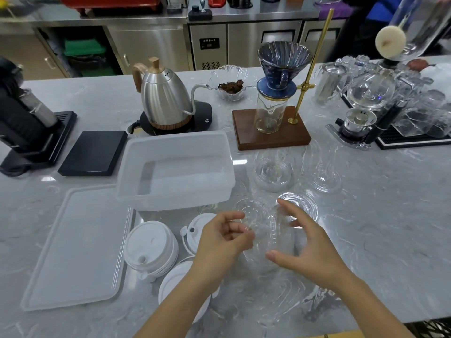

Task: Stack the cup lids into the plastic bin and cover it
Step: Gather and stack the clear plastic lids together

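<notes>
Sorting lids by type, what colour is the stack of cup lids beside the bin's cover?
White, seen in the head view: the stack of cup lids.

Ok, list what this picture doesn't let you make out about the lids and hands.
- Head view: the clear lids between the left hand and right hand are see-through and blurred, so their count and the grip are unclear.
- White lids: the left forearm hides part of them.
- Bin: its near wall hides part of its floor.

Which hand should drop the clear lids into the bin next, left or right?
Left, probably. Both hands hold the clear lid stack between them, but the left hand is on the side of the plastic bin, which sits up and left of the stack. The right hand would have to cross over.
</notes>
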A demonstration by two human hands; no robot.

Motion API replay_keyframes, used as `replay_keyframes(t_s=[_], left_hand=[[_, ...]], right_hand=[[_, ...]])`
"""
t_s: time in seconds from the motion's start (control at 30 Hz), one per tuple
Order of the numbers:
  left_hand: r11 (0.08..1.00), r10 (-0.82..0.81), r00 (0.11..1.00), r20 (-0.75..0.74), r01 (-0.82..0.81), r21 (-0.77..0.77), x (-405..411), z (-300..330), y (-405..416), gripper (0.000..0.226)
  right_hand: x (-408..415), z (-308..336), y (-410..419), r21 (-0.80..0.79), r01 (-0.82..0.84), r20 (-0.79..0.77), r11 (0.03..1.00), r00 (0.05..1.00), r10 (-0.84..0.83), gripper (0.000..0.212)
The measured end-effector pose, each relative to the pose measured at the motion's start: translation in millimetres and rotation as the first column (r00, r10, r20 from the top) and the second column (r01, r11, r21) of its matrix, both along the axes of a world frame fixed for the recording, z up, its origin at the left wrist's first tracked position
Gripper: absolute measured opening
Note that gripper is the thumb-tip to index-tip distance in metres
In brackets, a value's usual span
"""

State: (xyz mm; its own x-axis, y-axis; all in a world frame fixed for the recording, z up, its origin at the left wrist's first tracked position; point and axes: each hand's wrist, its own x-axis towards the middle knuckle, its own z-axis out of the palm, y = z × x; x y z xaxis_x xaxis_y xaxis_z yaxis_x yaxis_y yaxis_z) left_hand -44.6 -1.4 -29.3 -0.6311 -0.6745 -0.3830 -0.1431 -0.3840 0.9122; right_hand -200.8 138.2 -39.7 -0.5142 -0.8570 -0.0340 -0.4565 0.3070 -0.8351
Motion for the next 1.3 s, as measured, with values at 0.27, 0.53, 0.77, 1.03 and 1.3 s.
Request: replay_keyframes(t_s=[0.27,0.53,0.77,1.03,1.3], left_hand=[[0.971,0.119,0.975,-0.185,-0.075,0.228,-4.6,16.6,10.2,0.034],[0.989,-0.021,0.972,-0.236,0.054,0.136,-3.1,34.5,9.2,0.025],[0.98,-0.05,0.966,-0.253,0.096,0.173,3.5,37.4,15.4,0.026],[0.963,-0.086,0.955,-0.285,0.153,0.223,0.5,34.8,24.3,0.023],[0.983,-0.087,0.969,-0.229,0.122,0.139,-1.9,24.8,30.2,0.025]], right_hand=[[9.7,12.1,-6.8,-0.117,-0.055,0.054,0.992,0.997,0.061,0.098],[13.4,27.9,-12.3,-0.176,-0.08,0.1,0.981,0.99,0.099,0.097],[16.1,26.9,-8.4,-0.201,-0.107,0.123,0.974,0.983,0.133,0.098],[19.9,17.7,-1.2,-0.21,-0.082,0.176,0.974,0.977,0.12,0.098],[18.5,10.6,13.0,-0.192,0.002,0.209,0.981,0.977,0.039,0.093]])
